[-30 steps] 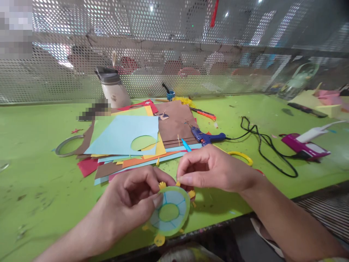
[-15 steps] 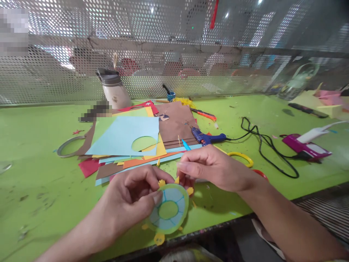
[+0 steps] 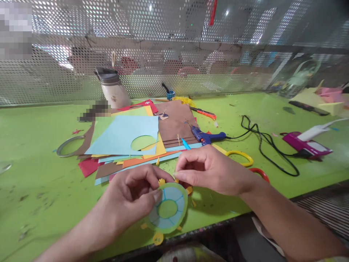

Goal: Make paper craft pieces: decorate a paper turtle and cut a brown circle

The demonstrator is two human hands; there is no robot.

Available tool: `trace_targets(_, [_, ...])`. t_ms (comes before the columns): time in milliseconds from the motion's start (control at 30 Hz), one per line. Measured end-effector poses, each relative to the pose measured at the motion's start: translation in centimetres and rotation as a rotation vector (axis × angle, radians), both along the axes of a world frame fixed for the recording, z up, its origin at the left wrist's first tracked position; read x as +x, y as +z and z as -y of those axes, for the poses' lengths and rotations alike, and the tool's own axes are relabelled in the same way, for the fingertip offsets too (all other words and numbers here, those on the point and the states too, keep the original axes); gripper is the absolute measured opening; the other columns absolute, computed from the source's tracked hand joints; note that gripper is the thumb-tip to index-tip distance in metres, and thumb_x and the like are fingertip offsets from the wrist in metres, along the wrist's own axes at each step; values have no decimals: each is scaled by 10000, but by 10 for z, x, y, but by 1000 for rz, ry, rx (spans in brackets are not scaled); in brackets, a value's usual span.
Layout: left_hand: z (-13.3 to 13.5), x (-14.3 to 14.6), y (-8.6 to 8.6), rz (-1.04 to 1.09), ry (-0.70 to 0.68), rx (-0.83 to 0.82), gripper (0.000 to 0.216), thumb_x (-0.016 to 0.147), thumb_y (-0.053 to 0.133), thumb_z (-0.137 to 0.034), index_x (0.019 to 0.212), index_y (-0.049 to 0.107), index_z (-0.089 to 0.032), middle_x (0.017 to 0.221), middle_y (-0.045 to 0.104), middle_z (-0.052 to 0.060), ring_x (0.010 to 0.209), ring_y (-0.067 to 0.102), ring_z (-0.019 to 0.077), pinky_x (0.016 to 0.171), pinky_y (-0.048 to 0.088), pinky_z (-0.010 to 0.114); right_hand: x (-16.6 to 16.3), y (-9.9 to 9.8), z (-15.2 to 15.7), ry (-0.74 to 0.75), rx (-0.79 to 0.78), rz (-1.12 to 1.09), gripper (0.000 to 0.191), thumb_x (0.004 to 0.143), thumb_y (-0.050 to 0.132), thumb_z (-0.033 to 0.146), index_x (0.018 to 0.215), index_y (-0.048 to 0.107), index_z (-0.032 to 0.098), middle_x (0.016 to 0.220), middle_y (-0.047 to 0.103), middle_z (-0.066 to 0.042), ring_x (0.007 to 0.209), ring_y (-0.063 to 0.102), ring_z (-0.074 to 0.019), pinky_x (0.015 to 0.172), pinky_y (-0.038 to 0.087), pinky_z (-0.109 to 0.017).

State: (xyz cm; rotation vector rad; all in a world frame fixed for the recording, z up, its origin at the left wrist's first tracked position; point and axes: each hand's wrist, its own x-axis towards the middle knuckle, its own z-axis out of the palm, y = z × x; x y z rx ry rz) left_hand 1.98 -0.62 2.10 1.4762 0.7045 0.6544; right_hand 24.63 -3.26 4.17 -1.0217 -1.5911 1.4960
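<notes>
My left hand (image 3: 131, 196) pinches the left edge of a round paper turtle (image 3: 168, 208), green-rimmed with a light blue shell and yellow feet, held just above the green table's front edge (image 3: 40, 203). My right hand (image 3: 209, 169) is closed in a pinch at the turtle's upper edge, by a small yellow piece; what its fingertips hold is too small to name. Both hands touch the turtle.
A stack of coloured paper sheets (image 3: 125, 142) lies behind the hands, the top blue sheet with a round hole. A blue glue gun (image 3: 205, 137) with black cord (image 3: 261, 145), yellow-handled scissors (image 3: 240, 156), a tape ring (image 3: 68, 145), a bottle (image 3: 111, 87) and a magenta device (image 3: 305, 145) are around.
The turtle and both hands have shifted slightly left and a little away; my right fingertips have closed in on the turtle's top edge.
</notes>
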Motion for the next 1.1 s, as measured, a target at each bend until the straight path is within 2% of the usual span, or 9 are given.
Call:
trace_targets(200, [-2, 2, 6, -23, 6, 6, 230, 823, 737, -266, 680, 583, -172, 945, 735, 59, 659, 598, 112, 541, 459, 178, 1, -1, -1, 12, -9, 3, 133, 888, 682, 232, 802, 641, 139, 703, 608, 23, 638, 547, -84, 605, 445, -199])
trace_targets(467, [-3, 4, 3, 21, 28, 23, 230, 787, 770, -284, 667, 611, -169, 947, 754, 96, 717, 669, 169, 578, 518, 221, 1, 0, -1, 6, 6, 13, 141, 899, 662, 230, 793, 641, 139, 716, 615, 16, 648, 553, -89, 617, 451, -209])
trace_targets(700, [-2, 4, 6, -6, 57, 45, 226, 780, 774, -259, 660, 605, -172, 944, 754, 82, 683, 655, 145, 566, 519, 201, 1, 0, -1, 10, -84, -63, 214, 850, 750, 321, 797, 642, 143, 693, 607, 25, 616, 590, -95, 603, 493, -220])
trace_targets(800, [-3, 4, 8, -13, 71, 59, 228, 766, 780, -253, 648, 603, -172, 900, 748, 76, 669, 645, 143, 557, 514, 200, -1, 1, 0, -19, -75, -51, 251, 831, 770, 364, 789, 642, 151, 698, 608, 24, 632, 584, -101, 604, 493, -223])
trace_targets(1100, [-5, 0, 5, -40, 49, 16, 197, 809, 735, -243, 690, 596, -169, 974, 729, 57, 685, 615, 117, 580, 501, 186, -3, -1, 3, -30, 10, 74, 177, 812, 772, 261, 831, 623, 167, 744, 604, 32, 686, 536, -99, 621, 424, -208])
